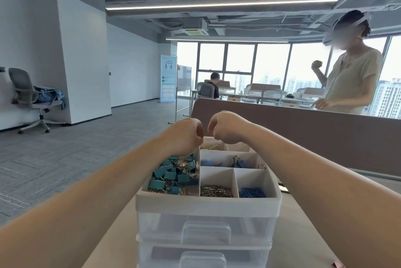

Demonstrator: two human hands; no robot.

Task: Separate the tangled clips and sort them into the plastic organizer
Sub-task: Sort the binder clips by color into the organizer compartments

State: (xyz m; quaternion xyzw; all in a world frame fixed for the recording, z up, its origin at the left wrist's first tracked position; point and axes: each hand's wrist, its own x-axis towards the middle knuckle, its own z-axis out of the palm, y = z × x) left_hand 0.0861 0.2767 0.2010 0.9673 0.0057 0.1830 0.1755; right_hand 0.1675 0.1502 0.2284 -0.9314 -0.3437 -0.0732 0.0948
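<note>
A white plastic organizer (208, 203) with a divided top tray stands on the table in front of me. Its left compartment holds several teal binder clips (173, 175). Silver paper clips (216, 191) and blue paper clips (251, 192) fill the two front compartments, blue binder clips (238, 162) the middle one, and gold clips (213, 147) lie at the back. My left hand (184, 135) and my right hand (225, 127) hover close together over the tray's far edge, fingers curled downward. What they hold is hidden behind the hands.
Clear drawers (206, 232) sit under the tray. A brown desk divider (303, 135) runs behind the organizer, and a person (351, 77) stands beyond it at the right. An office chair (28, 98) stands far left on the carpet.
</note>
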